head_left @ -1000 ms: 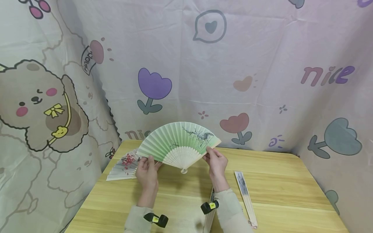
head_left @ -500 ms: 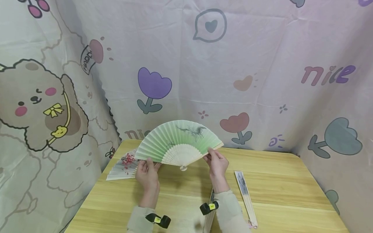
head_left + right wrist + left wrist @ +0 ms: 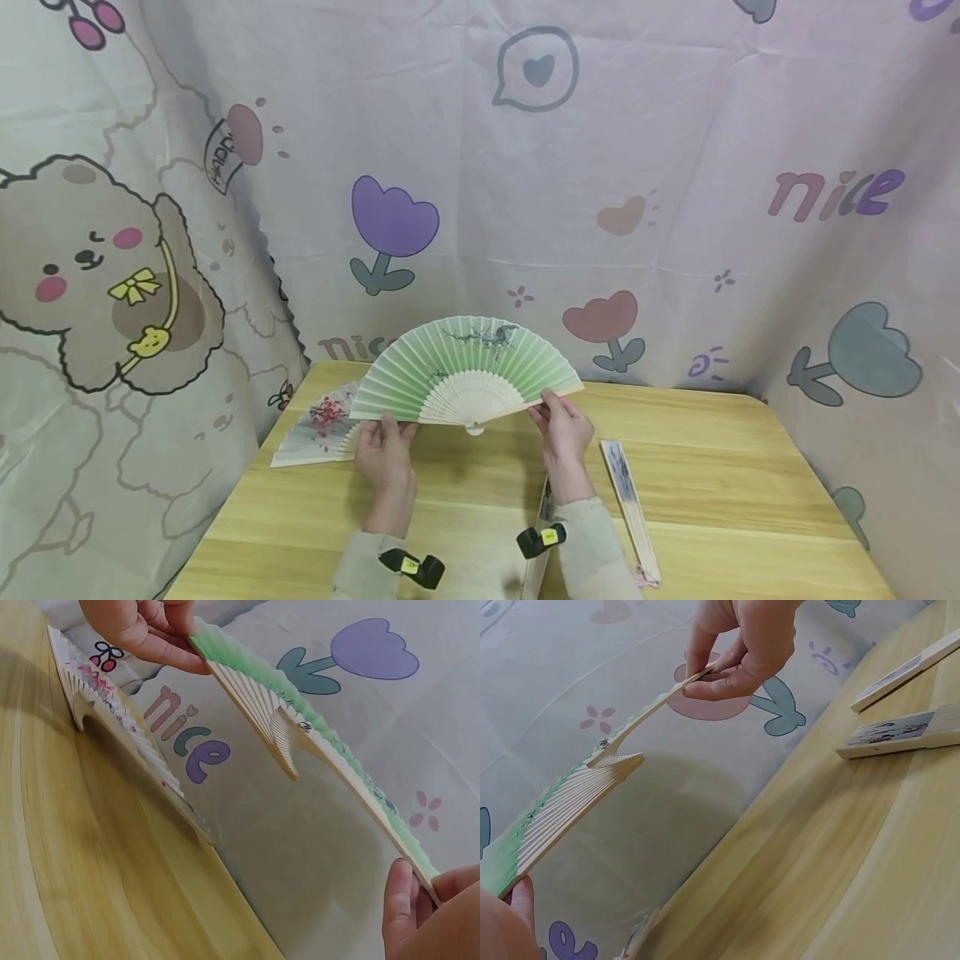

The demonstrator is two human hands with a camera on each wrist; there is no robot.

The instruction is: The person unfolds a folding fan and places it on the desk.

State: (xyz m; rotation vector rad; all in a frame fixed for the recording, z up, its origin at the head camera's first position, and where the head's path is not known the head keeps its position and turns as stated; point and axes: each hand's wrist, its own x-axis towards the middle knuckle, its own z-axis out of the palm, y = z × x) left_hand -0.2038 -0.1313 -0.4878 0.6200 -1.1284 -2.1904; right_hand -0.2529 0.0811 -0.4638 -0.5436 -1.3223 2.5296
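Note:
A green folding fan (image 3: 465,354) with a dark branch print is spread wide above the table. My left hand (image 3: 386,457) pinches its left outer edge between thumb and fingers, and my right hand (image 3: 564,429) pinches the right guard stick. Seen edge-on in the right wrist view, the green fan (image 3: 251,712) hangs in the air between both hands. Behind my left hand a white-grey folding fan (image 3: 322,421) with red blossoms stands spread on the table, partly covered by the green fan and hand.
One closed fan (image 3: 630,508) lies right of my right forearm. Another closed fan (image 3: 536,558) lies partly under that forearm. The wooden table (image 3: 712,450) meets a printed cloth (image 3: 675,125) at the back and sides.
The green fan has spread wider, its right edge swinging down and outward with my right hand. My left hand has shifted slightly to the right and down, keeping its pinch.

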